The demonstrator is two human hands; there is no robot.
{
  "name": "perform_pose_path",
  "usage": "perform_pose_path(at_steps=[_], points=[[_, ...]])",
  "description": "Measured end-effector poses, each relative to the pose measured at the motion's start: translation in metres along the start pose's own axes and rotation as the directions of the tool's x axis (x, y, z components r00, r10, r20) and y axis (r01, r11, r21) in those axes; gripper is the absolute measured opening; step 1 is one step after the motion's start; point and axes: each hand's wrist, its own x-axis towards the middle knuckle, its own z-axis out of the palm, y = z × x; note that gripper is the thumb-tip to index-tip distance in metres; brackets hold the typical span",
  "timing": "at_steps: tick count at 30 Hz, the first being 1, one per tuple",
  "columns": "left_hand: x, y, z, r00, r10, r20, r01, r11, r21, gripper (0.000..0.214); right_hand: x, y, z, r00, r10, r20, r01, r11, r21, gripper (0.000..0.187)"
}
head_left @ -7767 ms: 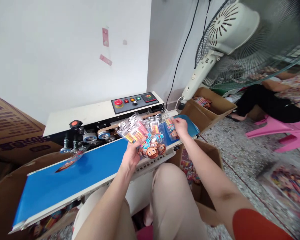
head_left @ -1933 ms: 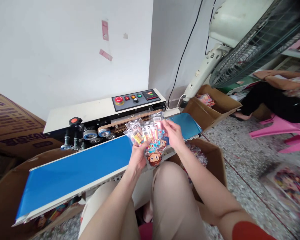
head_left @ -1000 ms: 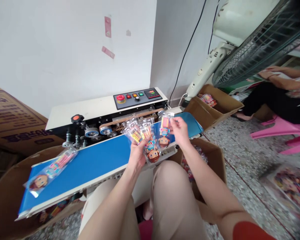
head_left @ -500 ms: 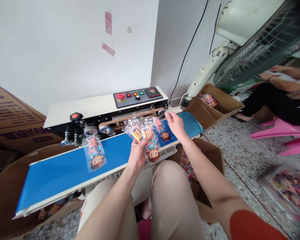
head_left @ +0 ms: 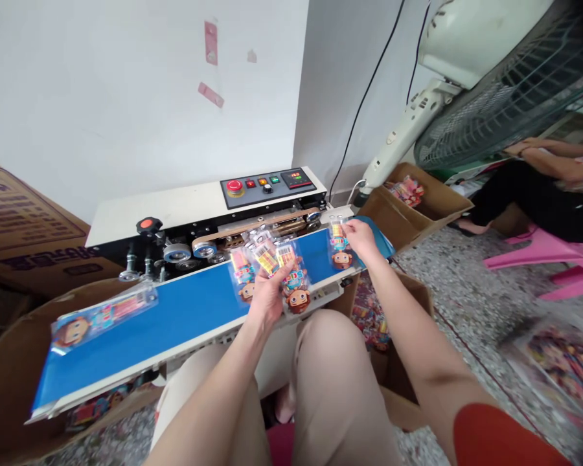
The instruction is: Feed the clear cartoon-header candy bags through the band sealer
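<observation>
My left hand (head_left: 268,291) is closed round a fanned bunch of clear plastic packets (head_left: 295,278) with cartoon faces and barcodes, held above the blue conveyor belt (head_left: 194,294). In my right hand (head_left: 362,238), thumb and fingers pinch the edge of a single packet (head_left: 341,246) at the belt's right end, its top near the rollers. Partly behind my left hand, another packet (head_left: 243,278) is at the belt's middle. A further packet (head_left: 104,317) lies slanted at the left end. Behind the belt stands the band sealing machine (head_left: 184,207).
A control panel (head_left: 267,188) with a red button tops the machine. Cardboard boxes stand below and around: one at the right (head_left: 418,213) holds packets. A large fan (head_left: 505,97) leans in at upper right. Another person's arms (head_left: 548,155) show beside a pink stool (head_left: 548,259).
The belt's packets have shifted left; the leftmost has turned and reached the left end. My right hand has moved slightly right and now holds a packet. My left hand stays with its bunch.
</observation>
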Motion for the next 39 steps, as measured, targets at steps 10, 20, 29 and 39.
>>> perform_pose_path(at_steps=[10,20,29,39], points=[[0.006,-0.009,-0.004,0.997,0.066,-0.049,-0.068,0.997,-0.036,0.041,-0.039,-0.05,0.019,0.975,-0.186,0.124,0.197,0.977,-0.081,0.036],[0.003,-0.008,0.002,0.99,0.128,-0.064,-0.126,0.991,0.04,0.042,-0.112,-0.057,0.033,0.988,0.006,0.157,-0.1,0.791,0.603,0.04],[-0.005,0.0,0.006,0.997,0.06,0.052,-0.066,0.99,0.125,0.049,0.002,0.008,0.013,1.0,-0.007,0.013,0.007,0.999,0.044,0.029],[-0.001,-0.007,0.003,0.997,0.079,0.027,-0.081,0.99,0.12,0.044,-0.096,-0.066,0.023,0.948,-0.256,0.19,0.168,0.908,0.384,0.041]])
